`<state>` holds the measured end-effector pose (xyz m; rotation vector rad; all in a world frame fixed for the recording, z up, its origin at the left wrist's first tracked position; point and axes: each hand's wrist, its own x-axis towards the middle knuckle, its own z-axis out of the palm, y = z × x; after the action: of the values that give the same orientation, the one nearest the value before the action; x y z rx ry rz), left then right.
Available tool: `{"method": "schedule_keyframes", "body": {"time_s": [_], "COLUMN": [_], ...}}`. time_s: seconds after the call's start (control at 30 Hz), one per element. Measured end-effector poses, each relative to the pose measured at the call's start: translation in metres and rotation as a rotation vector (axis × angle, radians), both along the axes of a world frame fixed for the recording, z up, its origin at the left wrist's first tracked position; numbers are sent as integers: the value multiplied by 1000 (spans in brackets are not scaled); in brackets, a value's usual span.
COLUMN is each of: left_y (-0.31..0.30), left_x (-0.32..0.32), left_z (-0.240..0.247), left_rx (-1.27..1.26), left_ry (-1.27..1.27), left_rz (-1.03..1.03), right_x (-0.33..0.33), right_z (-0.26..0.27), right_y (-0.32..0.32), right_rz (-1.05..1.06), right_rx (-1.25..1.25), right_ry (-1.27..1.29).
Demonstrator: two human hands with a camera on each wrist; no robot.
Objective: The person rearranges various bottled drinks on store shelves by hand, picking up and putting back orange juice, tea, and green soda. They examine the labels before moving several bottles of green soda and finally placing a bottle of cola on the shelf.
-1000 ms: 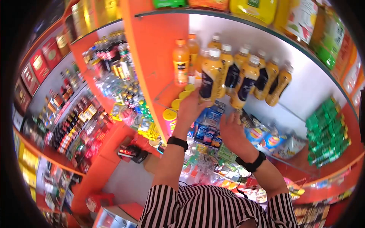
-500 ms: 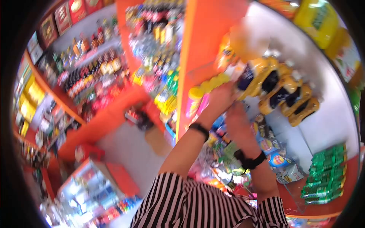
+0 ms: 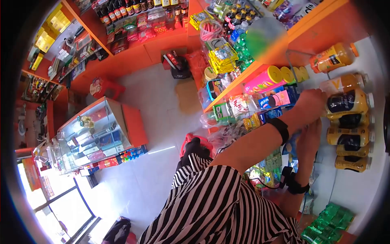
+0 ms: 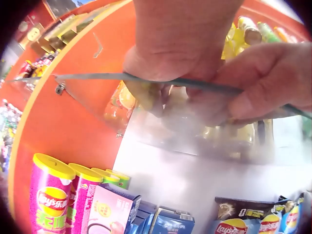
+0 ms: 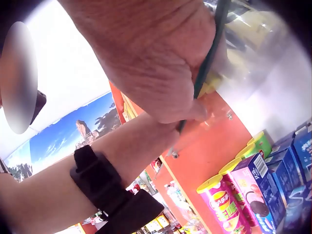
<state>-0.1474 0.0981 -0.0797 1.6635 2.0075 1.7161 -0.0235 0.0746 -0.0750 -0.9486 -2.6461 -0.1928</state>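
Note:
My left hand (image 3: 311, 102) reaches onto the glass shelf (image 4: 97, 76), its back toward the head camera. The fingers are at the near end of a yellow juice bottle (image 3: 346, 102) with a dark label. In the left wrist view those fingers blur behind the glass edge; I cannot tell whether they grip a bottle. Close beside it, my right hand (image 3: 308, 140) lies at the shelf's edge, its thumb (image 4: 246, 103) extended in front of the glass. More yellow bottles (image 3: 350, 136) stand in a row, with an orange juice bottle (image 3: 334, 57) near the partition.
Below the glass are pink chip cans (image 4: 51, 195), snack boxes (image 4: 109, 209) and chip bags (image 4: 239, 222). An orange partition (image 5: 209, 146) borders the shelf. Green packs (image 3: 330, 221) lie at the lower right. A glass display counter (image 3: 95, 134) stands across the floor.
The head view has swung left and down, so the bottles now appear at the right. My right hand has moved in close to the left, at the shelf edge.

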Motion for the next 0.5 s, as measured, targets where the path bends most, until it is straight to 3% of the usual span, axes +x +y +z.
{"method": "schedule_keyframes", "body": {"time_s": [0.2, 0.27, 0.33, 0.4, 0.5], "left_y": [-1, -12, -18, -9, -16], "left_x": [1, -6, -9, -8, -12], "left_z": [5, 13, 17, 5, 9], "left_rx": [40, -32, -47, -26, -26], "left_ry": [-26, -71, -96, -26, 1], "left_rz": [-54, -133, -177, -176, -176], "right_x": [1, -6, -3, -7, -9], "right_z": [4, 10, 5, 11, 14], "right_y": [0, -3, -6, -12, -18], "right_rz": [7, -53, -49, -102, -71], "right_rx": [57, -126, 45, -55, 10], "right_ry": [32, 42, 124, 42, 32]}}
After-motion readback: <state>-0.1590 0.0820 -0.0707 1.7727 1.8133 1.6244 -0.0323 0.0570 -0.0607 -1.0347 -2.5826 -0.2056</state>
